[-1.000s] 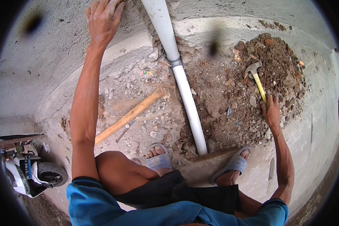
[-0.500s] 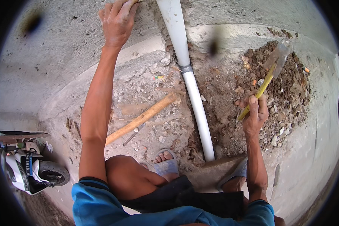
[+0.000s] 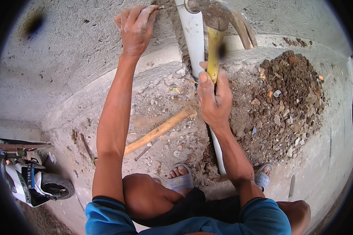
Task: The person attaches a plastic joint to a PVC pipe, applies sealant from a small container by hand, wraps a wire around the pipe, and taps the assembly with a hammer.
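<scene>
My left hand (image 3: 135, 29) is pressed against the rough grey wall at the upper left, its fingers closed in a pinch. A small nail-like piece (image 3: 161, 7) pokes out at the fingertips; most of it is hidden. My right hand (image 3: 215, 96) grips the yellow handle of a claw hammer (image 3: 215, 49). Its rusty metal head is raised at the top, in front of the white pipe (image 3: 193, 35), with the claw to the right. The pipe runs down the wall and along a trench in the ground, partly covered by my right hand and forearm.
A wooden handle (image 3: 161, 129) lies on the rubble left of the pipe, a thin metal rod (image 3: 147, 149) beside it. Heaped soil and stones (image 3: 292, 94) rise on the right. My sandalled feet (image 3: 180, 178) straddle the pipe. A parked motorcycle (image 3: 37, 180) stands far left.
My right hand has swung the hammer from above the soil heap leftward and up, close to the wall and pipe. My left hand stays at the wall, while the whole view has shifted slightly.
</scene>
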Action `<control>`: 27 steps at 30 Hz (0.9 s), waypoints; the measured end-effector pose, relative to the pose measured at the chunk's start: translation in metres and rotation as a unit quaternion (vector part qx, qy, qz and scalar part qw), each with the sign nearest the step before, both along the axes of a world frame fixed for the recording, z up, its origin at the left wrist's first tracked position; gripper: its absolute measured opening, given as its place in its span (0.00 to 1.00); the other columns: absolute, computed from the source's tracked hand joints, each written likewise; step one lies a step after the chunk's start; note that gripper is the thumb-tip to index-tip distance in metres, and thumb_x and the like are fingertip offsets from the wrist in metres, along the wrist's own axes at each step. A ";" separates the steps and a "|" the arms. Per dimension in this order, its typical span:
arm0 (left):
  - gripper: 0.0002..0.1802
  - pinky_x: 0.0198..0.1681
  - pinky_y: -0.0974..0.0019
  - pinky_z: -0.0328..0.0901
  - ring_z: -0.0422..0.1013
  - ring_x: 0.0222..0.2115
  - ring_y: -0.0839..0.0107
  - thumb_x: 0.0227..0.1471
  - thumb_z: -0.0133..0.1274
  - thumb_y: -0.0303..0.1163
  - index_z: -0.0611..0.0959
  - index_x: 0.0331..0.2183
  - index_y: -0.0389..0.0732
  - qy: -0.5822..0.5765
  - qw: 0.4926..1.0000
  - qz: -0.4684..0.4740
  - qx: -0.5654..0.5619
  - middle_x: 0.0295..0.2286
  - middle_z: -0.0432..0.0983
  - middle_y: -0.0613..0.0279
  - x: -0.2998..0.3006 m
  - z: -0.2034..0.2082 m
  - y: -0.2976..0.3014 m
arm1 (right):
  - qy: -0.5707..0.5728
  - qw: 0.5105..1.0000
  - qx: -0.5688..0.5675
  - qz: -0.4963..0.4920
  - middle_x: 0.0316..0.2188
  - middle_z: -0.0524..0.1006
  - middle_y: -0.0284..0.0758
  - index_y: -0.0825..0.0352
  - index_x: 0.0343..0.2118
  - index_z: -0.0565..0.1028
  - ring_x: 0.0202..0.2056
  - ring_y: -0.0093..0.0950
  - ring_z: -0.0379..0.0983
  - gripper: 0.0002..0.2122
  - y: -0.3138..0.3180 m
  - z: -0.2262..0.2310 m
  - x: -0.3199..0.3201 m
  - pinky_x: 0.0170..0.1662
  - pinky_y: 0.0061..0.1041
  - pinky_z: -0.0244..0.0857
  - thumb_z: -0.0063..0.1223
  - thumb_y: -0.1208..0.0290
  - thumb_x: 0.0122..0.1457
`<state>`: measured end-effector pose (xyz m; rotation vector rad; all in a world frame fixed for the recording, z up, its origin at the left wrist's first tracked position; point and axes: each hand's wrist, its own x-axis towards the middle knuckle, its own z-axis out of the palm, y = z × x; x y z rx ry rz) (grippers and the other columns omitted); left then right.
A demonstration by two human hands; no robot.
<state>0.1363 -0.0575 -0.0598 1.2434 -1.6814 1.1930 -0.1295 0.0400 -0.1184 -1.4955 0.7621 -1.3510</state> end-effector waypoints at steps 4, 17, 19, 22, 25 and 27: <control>0.11 0.45 0.63 0.55 0.67 0.37 0.70 0.51 0.66 0.36 0.88 0.40 0.54 0.036 0.999 -0.003 -0.012 0.34 0.77 0.73 -0.007 -0.006 -0.005 | -0.083 0.994 -0.034 -0.056 0.25 0.73 0.32 0.74 0.47 0.70 0.25 0.18 0.67 0.16 -0.014 0.004 0.024 0.29 0.23 0.63 0.44 0.62 0.72; 0.11 0.46 0.59 0.50 0.64 0.42 0.69 0.47 0.69 0.36 0.87 0.36 0.54 0.041 0.997 0.039 -0.059 0.37 0.75 0.76 -0.006 -0.031 -0.011 | -0.010 0.998 -0.032 -0.046 0.20 0.70 0.32 0.70 0.42 0.70 0.21 0.19 0.65 0.12 -0.024 -0.001 0.022 0.24 0.25 0.60 0.44 0.64 0.72; 0.10 0.47 0.59 0.50 0.63 0.43 0.68 0.50 0.67 0.37 0.88 0.38 0.55 0.048 0.998 0.031 -0.041 0.38 0.74 0.73 -0.010 -0.029 -0.012 | -0.051 0.995 -0.049 -0.072 0.19 0.70 0.34 0.70 0.41 0.69 0.20 0.21 0.66 0.12 -0.027 -0.001 0.027 0.23 0.27 0.61 0.44 0.64 0.72; 0.10 0.48 0.59 0.50 0.62 0.44 0.67 0.51 0.66 0.38 0.88 0.39 0.55 0.058 0.997 0.044 -0.022 0.39 0.74 0.72 -0.020 -0.029 -0.015 | -0.047 0.993 -0.057 -0.088 0.17 0.70 0.39 0.70 0.40 0.67 0.17 0.29 0.69 0.12 -0.037 -0.006 0.038 0.23 0.31 0.62 0.44 0.64 0.72; 0.10 0.48 0.59 0.50 0.62 0.44 0.67 0.51 0.66 0.38 0.88 0.39 0.55 0.053 0.997 0.055 -0.018 0.39 0.74 0.71 -0.013 -0.030 -0.012 | 0.119 0.993 0.021 0.009 0.15 0.70 0.45 0.71 0.36 0.65 0.17 0.41 0.72 0.14 -0.044 0.001 0.047 0.22 0.36 0.62 0.45 0.63 0.71; 0.11 0.48 0.58 0.50 0.62 0.44 0.67 0.51 0.66 0.38 0.88 0.39 0.55 0.048 0.997 0.057 -0.017 0.39 0.74 0.71 -0.009 -0.030 -0.010 | 0.092 0.996 -0.008 -0.013 0.14 0.70 0.44 0.71 0.36 0.66 0.17 0.40 0.73 0.15 -0.042 -0.002 0.044 0.22 0.36 0.62 0.45 0.62 0.71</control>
